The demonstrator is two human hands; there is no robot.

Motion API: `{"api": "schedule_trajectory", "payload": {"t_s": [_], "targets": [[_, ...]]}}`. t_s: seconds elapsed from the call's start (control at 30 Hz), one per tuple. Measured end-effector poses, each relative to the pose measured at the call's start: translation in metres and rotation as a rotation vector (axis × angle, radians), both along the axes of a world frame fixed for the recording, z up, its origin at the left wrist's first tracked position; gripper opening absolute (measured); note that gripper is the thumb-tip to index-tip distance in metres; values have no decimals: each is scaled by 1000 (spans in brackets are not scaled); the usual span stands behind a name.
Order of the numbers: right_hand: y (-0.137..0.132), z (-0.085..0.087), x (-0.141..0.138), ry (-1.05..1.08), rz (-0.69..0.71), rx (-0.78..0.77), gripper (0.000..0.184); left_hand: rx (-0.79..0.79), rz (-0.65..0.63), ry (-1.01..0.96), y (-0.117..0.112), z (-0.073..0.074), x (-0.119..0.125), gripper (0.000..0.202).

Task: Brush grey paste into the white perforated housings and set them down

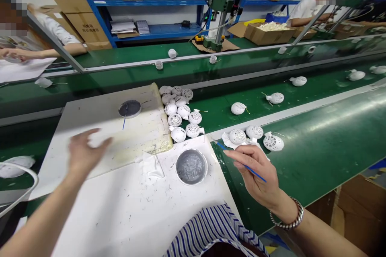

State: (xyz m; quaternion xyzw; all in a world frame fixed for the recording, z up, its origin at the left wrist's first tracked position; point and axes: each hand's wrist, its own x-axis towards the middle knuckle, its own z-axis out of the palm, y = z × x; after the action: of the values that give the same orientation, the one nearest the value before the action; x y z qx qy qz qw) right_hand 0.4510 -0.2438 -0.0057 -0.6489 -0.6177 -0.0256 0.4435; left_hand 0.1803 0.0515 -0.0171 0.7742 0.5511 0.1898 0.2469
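I see two bare hands at work in the head view. The right hand (259, 172) pinches one thin blue brush (255, 174), and its tip points left over the edge of the white paper (129, 213). One twisty, shiny bracelet (291, 217) goes round that wrist. The left hand (86, 150) is a bit blurry; its thumb and fingers are spread apart with nothing between them, over one flat white board (87, 124).

There are two round dishes. The near dish (191, 167) sits on the paper and has thick, swirly gray goo in it. The far dish (130, 109) is flat and dark, on the board, with one blue stick (124, 123) leaning out. One crumpled tissue (153, 166) lies left of the near dish.

Three white balls (274, 143), egg-shaped and full of holes like lace, lie just beside the right hand. A bunch of more balls (192, 130) crowds against the board; I count at least ten. Five more sit spread out along the smooth green belt (217, 96).

Two other people are here, one person (304, 10) on the right and one on the left. One brown cardboard box (261, 37) is heaped with white bits.
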Motion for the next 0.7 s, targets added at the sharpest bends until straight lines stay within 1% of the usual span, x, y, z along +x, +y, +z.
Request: {"api": "schedule_trajectory", "payload": {"t_s": [0.03,0.1,0.13,0.17,0.23,0.27,0.3,0.33,0.37,0.43,0.5,0.57,0.63,0.7], "targets": [[1,-1,-1,24,3,-1,38,4,-86,52,-14,-7,25,49],[2,-2,-4,59,7,2,34,-12,-346,122,-44,-25,79,39],[3,-2,-6,70,7,-1,32,-13,-452,156,-56,-34,105,37],[4,-1,-7,79,3,-4,30,-11,-520,190,-66,-42,130,39],[4,-1,-9,91,-3,-8,27,-13,-570,265,-75,-55,169,40],[3,0,-10,98,-6,-8,26,-24,-574,299,-75,-59,182,40],[3,-1,-10,104,-8,-4,26,-40,-574,327,-72,-61,190,41],[3,-1,-11,113,-11,-3,26,-59,-576,345,-68,-62,192,42],[2,-2,-11,124,-15,-2,26,-80,-583,350,-62,-60,190,45],[2,-7,-11,156,-19,-6,25,-119,-601,316,-52,-54,173,50],[2,-13,-12,199,-15,-19,23,-160,-597,242,-43,-46,143,53],[3,-22,-13,241,-14,-52,19,-198,-545,166,-37,-42,108,53],[6,-31,-16,290,-40,-109,13,-222,-464,121,-33,-41,74,56],[9,-38,-20,348,-76,-183,10,-261,-408,117,-31,-45,47,63]]}}
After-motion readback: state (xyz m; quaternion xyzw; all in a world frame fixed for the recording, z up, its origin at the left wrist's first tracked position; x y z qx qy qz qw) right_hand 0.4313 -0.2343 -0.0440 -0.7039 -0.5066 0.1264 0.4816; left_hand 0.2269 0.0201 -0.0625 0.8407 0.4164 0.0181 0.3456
